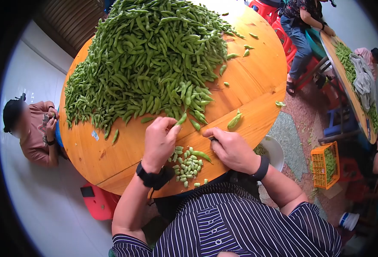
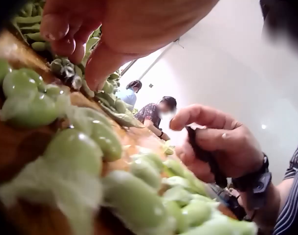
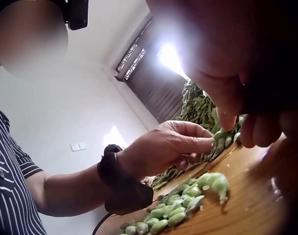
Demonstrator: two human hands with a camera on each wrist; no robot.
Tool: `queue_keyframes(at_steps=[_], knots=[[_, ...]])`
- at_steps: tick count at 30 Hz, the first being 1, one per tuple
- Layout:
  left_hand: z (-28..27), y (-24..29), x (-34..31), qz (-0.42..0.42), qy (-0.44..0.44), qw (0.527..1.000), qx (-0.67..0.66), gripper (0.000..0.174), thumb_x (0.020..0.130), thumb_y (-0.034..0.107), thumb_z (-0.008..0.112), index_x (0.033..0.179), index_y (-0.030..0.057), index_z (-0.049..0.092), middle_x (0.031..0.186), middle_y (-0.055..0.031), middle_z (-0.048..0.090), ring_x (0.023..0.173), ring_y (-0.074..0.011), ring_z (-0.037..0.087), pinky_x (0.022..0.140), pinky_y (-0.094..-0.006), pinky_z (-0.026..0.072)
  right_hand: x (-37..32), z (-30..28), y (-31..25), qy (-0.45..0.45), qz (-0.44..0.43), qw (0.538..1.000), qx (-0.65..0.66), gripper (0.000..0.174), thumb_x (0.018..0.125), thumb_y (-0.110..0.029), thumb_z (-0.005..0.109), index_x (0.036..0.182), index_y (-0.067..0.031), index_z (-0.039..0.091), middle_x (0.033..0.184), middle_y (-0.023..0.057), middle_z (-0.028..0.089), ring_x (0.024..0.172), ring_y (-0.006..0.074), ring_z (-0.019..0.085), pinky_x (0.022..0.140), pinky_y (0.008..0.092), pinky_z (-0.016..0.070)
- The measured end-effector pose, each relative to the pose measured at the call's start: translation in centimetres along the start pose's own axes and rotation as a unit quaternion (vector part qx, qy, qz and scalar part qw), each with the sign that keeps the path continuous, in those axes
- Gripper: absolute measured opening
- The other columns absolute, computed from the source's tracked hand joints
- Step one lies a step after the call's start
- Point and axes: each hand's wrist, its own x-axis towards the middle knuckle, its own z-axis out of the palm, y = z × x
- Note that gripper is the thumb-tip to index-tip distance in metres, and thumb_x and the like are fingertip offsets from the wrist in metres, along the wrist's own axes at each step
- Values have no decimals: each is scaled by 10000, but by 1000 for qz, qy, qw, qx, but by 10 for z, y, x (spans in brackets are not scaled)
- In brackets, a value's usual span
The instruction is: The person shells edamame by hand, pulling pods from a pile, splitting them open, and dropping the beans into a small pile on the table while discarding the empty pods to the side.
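Note:
In the head view my left hand point(image 1: 160, 143) pinches a green bean pod point(image 1: 181, 119) between thumb and fingers, at the near edge of a big pod heap point(image 1: 150, 55). My right hand point(image 1: 234, 150) is a little to the right, fingers curled, with a dark strip-like thing point(image 2: 205, 152) between thumb and fingers; its kind is hidden by the hand. Between and below the hands lies a small pile of shelled pale green beans point(image 1: 188, 167), with a longer pod point(image 1: 202, 155) on its right side. Another pod point(image 1: 235, 120) lies beyond the right hand.
The round wooden table point(image 1: 249, 98) carries the heap and some scattered pods. A metal basin point(image 1: 274, 152) is below its right edge. An orange crate point(image 1: 325, 165) stands on the floor. A person point(image 1: 37, 128) sits at left; others are around a second table point(image 1: 332, 51).

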Motion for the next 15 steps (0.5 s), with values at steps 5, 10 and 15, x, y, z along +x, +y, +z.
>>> queue_keyframes(at_steps=[5,10,15], knots=[[-6,26,-31,-234,-54,908,-344,200,926,92,640,1097,-11,639,859,5,652,674,-31,556,568,-179,435,10,12,-4,-2,73,991,111,210,870,-54,526,1021,68,606,811,218,672,732,309,687,691,383,541],[0,38,-52,-262,-67,887,-375,161,930,85,649,1066,4,626,854,5,649,668,-37,564,552,-187,440,13,16,-12,-34,159,951,263,210,865,-71,531,996,71,615,767,140,683,693,179,668,650,331,529],[6,43,-59,-234,-46,894,-380,133,936,69,648,1045,8,605,864,-1,650,668,-40,570,558,-187,450,11,18,-10,-37,140,960,241,213,864,-78,531,988,72,619,765,138,684,687,173,668,644,326,527]])
